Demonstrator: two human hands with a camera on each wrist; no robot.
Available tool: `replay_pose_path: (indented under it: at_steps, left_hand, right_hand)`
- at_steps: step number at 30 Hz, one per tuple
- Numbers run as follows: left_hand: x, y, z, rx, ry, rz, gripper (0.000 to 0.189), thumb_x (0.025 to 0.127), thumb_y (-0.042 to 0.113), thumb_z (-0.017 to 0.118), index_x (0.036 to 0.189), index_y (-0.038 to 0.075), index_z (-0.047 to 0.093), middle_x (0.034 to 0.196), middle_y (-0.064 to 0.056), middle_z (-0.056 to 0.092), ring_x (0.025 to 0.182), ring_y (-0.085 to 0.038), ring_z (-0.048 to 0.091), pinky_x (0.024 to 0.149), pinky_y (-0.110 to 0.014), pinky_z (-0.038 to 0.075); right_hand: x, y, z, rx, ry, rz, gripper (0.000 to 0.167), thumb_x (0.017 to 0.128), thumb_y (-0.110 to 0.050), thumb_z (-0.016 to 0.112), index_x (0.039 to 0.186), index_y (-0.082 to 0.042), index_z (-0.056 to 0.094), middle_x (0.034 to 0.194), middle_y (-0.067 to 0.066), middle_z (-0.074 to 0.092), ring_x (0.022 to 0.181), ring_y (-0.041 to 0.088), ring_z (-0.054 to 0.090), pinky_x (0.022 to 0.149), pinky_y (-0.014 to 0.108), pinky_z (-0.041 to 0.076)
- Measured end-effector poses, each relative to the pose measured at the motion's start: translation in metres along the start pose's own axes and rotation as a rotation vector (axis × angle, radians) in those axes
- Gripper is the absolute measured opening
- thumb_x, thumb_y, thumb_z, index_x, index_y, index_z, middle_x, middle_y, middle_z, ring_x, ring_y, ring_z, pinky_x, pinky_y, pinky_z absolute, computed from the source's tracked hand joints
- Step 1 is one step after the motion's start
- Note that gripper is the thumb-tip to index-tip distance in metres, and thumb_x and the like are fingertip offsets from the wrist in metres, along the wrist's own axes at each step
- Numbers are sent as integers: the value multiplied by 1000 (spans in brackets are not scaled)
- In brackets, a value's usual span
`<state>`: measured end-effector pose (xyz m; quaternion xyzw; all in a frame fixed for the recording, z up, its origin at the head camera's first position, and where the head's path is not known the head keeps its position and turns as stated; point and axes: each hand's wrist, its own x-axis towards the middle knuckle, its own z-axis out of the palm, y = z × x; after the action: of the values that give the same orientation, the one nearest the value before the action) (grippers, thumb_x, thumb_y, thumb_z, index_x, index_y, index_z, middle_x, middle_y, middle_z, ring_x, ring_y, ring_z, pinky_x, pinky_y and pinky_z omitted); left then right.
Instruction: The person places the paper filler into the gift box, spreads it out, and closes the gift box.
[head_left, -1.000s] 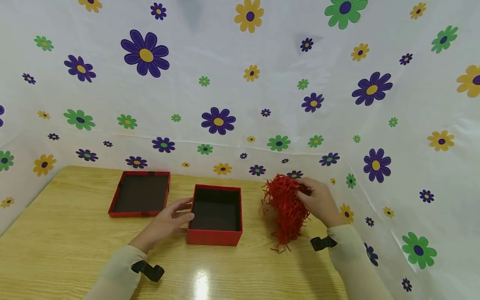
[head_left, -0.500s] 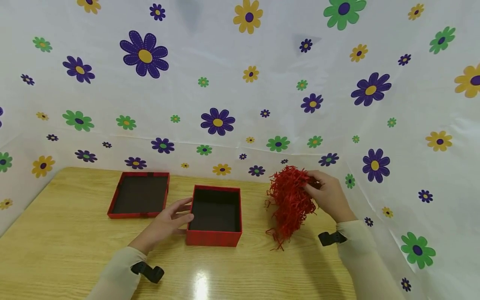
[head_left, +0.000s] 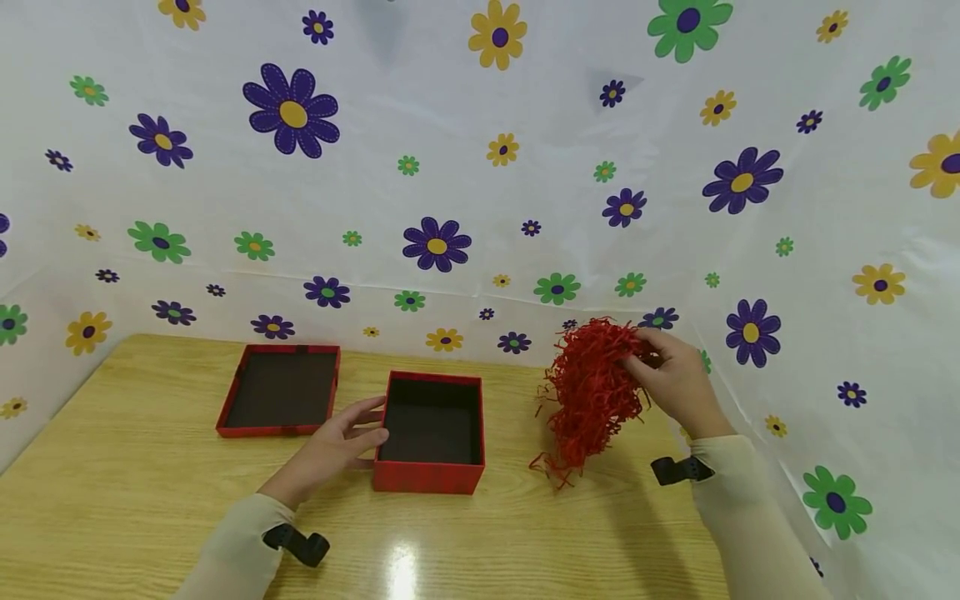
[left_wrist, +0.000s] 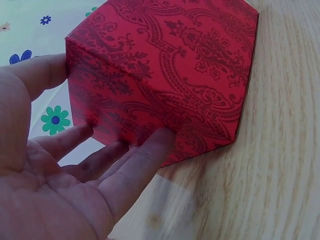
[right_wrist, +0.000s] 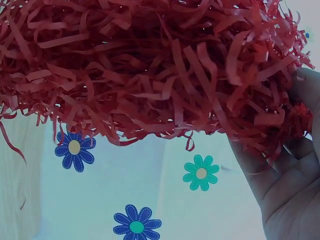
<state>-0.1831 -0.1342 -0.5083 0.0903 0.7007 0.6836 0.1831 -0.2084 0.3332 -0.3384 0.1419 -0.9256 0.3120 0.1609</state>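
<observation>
An uncovered red box (head_left: 429, 477) with a dark inside sits upright near the middle of the table. My left hand (head_left: 333, 442) rests against its left wall with fairly straight fingers; the left wrist view shows the fingertips (left_wrist: 162, 135) touching the patterned red side (left_wrist: 200, 70). To the right of the box, my right hand (head_left: 678, 383) pinches a bunch of red shredded paper (head_left: 592, 392), lifted above the tabletop, with loose strands hanging low. In the right wrist view the shredded paper (right_wrist: 140, 75) hides some of the gripping fingers.
The box's red-rimmed lid (head_left: 281, 387) lies inside up at the back left of the wooden table (head_left: 450, 542). Behind and to the right stands a white flower-printed cloth (head_left: 360, 192), close to my right arm.
My right hand has moved right and slightly up, and the bunch of shredded paper has risen with it. The left hand, box and lid have stayed in place.
</observation>
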Motion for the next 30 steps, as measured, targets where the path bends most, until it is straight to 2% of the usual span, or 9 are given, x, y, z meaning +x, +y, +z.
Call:
replay_pose_path:
  at_steps: [4,6,12,15,20,27,30]
  left_hand:
    - [0,-1,1,-5,4,-5,74,100,33,71,162,18,34,158,-22,37,137,-45,50,94,-51,59]
    - [0,-1,1,-3,-3,2,74,100,33,70,162,16,33,159,-24,36,138,-45,49,94,-51,59]
    - [0,0,0,6,13,-5,75,99,34,71,162,17,34,159,-23,38,136,-45,51,94,-51,58]
    - [-1,-1,1,13,19,-15,75,99,35,72,161,18,34,158,-22,39,135,-45,53,95,-51,58]
    - [-2,-2,2,12,22,-19,76,99,35,72,162,17,34,158,-22,38,134,-44,54,95,-52,58]
    - [-2,-1,2,16,24,-26,75,99,37,71,162,22,35,160,-21,37,136,-45,52,96,-51,57]
    - [-3,2,2,8,15,-17,75,100,36,70,163,19,33,161,-22,35,138,-46,49,97,-51,57]
  right_hand:
    - [-1,0,-4,6,24,-8,21,100,-10,68,118,-1,70,110,17,73,92,24,68,75,7,51]
    - [-3,2,-2,14,5,12,19,99,-9,67,117,-1,68,111,18,72,95,26,69,74,9,53]
    - [-11,16,16,65,-200,84,15,102,-5,62,117,-4,61,110,18,70,90,29,70,73,27,62]
    - [-17,22,25,70,-249,92,21,102,-5,63,123,-6,61,113,17,72,92,27,70,75,32,63]
    - [-22,29,31,12,-242,79,39,101,-5,65,140,-10,61,120,17,73,93,24,70,73,31,60]
    - [-21,32,27,-5,-218,49,27,100,-5,66,126,-7,72,112,14,75,81,18,66,66,25,57]
    - [-18,30,22,-22,-200,26,25,101,-6,66,125,-8,72,108,13,76,74,15,64,62,25,55]
